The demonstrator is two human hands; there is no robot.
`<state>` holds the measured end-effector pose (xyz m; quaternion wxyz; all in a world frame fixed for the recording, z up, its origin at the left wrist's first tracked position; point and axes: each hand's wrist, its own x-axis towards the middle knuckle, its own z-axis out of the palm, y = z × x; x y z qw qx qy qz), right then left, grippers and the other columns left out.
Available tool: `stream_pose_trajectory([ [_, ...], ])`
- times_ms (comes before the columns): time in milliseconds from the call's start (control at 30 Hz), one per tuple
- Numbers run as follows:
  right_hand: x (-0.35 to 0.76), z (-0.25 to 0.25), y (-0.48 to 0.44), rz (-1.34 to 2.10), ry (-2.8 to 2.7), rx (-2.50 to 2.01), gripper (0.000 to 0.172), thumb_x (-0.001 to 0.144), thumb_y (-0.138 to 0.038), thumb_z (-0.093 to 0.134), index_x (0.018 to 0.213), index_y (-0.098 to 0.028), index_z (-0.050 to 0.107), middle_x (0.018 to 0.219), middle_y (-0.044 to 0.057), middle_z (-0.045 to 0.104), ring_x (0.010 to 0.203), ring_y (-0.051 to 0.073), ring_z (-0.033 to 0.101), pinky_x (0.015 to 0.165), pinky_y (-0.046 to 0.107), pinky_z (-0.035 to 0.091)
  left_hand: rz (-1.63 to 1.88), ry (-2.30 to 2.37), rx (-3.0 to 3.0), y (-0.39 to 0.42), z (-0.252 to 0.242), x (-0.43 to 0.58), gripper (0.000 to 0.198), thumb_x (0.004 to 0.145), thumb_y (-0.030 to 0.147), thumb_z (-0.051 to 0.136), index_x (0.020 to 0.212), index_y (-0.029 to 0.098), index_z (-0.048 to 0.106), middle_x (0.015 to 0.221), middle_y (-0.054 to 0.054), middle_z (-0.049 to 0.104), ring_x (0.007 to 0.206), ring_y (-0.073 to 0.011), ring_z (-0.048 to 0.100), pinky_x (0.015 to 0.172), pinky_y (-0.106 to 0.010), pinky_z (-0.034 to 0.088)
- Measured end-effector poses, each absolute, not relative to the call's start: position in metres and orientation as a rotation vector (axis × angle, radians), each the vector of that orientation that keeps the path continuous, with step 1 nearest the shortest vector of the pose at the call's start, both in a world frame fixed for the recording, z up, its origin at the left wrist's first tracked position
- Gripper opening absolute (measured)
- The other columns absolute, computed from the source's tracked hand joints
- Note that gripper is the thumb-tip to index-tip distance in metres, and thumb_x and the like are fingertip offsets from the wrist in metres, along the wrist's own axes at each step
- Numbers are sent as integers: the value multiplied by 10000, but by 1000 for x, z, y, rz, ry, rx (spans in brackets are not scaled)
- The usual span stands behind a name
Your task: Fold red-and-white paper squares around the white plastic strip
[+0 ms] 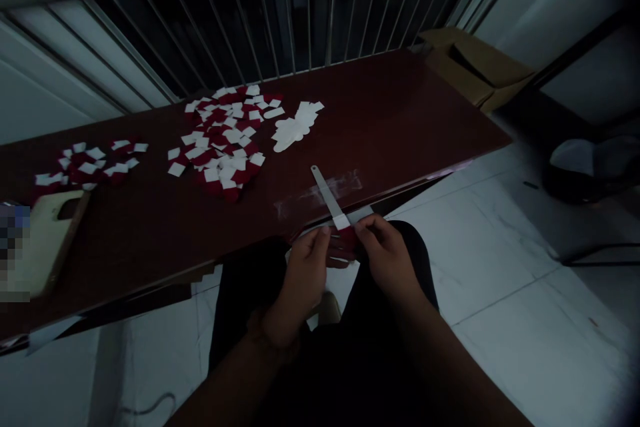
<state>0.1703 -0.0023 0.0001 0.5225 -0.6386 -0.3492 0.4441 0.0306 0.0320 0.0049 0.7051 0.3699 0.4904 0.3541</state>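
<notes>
My left hand (311, 260) and my right hand (385, 250) meet just off the front edge of the table, above my lap. Thumbs and fingers of both pinch a small dark red piece with a white tab (342, 221) from its two sides. A flat pale strip (327, 192) with a hole in its far end reaches from the tabletop to that tab; whether it is joined to the piece I cannot tell. Left of it lies a large heap of red pieces with white tabs (225, 140). Beyond the strip rests a bunch of white rounded cutouts (297, 127).
A smaller group of red and white pieces (90, 163) lies farther left, with a pale phone case (53, 233) nearer. Whitish smears mark the dark red tabletop (400, 120). Metal railings (310, 20) rise behind; a cardboard box (465, 70) stands at the right end.
</notes>
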Motion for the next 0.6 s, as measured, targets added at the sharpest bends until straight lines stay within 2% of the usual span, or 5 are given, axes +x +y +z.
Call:
stream_pose_trajectory([
  [233,166,4,-3,1150,-807,-1506,328,939,-409,627,686,-233,517,589,-54,500,577,138,463,563,276,371,711,1055,910,30,8,30,336,882,477,739,803,154,693,686,-48,724,578,-157,700,529,-246,573],
  [367,166,1,-5,1133,-796,-1465,334,970,-417,597,697,-232,536,612,-44,532,596,142,491,579,277,390,759,1060,846,30,10,31,378,933,510,662,823,151,698,695,-52,722,567,-149,690,524,-247,575],
  [600,164,3,0,1145,-803,-1473,327,913,-477,670,732,-234,548,619,-48,547,597,145,506,580,275,413,762,1057,920,31,12,32,251,895,402,725,897,151,715,745,-48,741,558,-141,686,537,-251,576],
])
